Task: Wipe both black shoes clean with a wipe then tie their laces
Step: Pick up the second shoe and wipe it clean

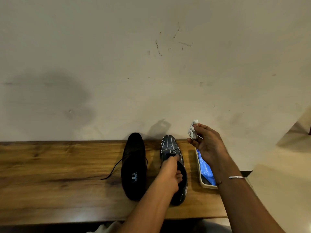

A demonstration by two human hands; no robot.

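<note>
Together, two shoes stand side by side on a wooden table (58,165), toes pointing toward the pale wall (117,64) behind it. The plain black shoe (133,158) sits on the left, with a printed logo visible on its insole. Its untied lace (111,171) trails off to the left across the wood. The streaked shoe (168,145), just beside it on the right, has pale lines running over its toe and side (whether they are wet marks or glare cannot be told).

The left hand (169,175) grips the streaked shoe at its opening. Its fingers are curled down inside the shoe, and the thumb side lies toward the tongue and laces.

The right hand (207,147) is lifted above the table, to the right of the streaked shoe's toe and clear of it. It pinches a crumpled white wipe (192,131) between thumb and fingertips, with the wad sticking up past the fingers in front of the wall. A thin metal bangle (236,177) circles that wrist.

Under the right forearm, near the table's right end, lies a shallow cream tray (207,186). It holds a blue plastic packet (206,170), partly hidden by the arm.
</note>
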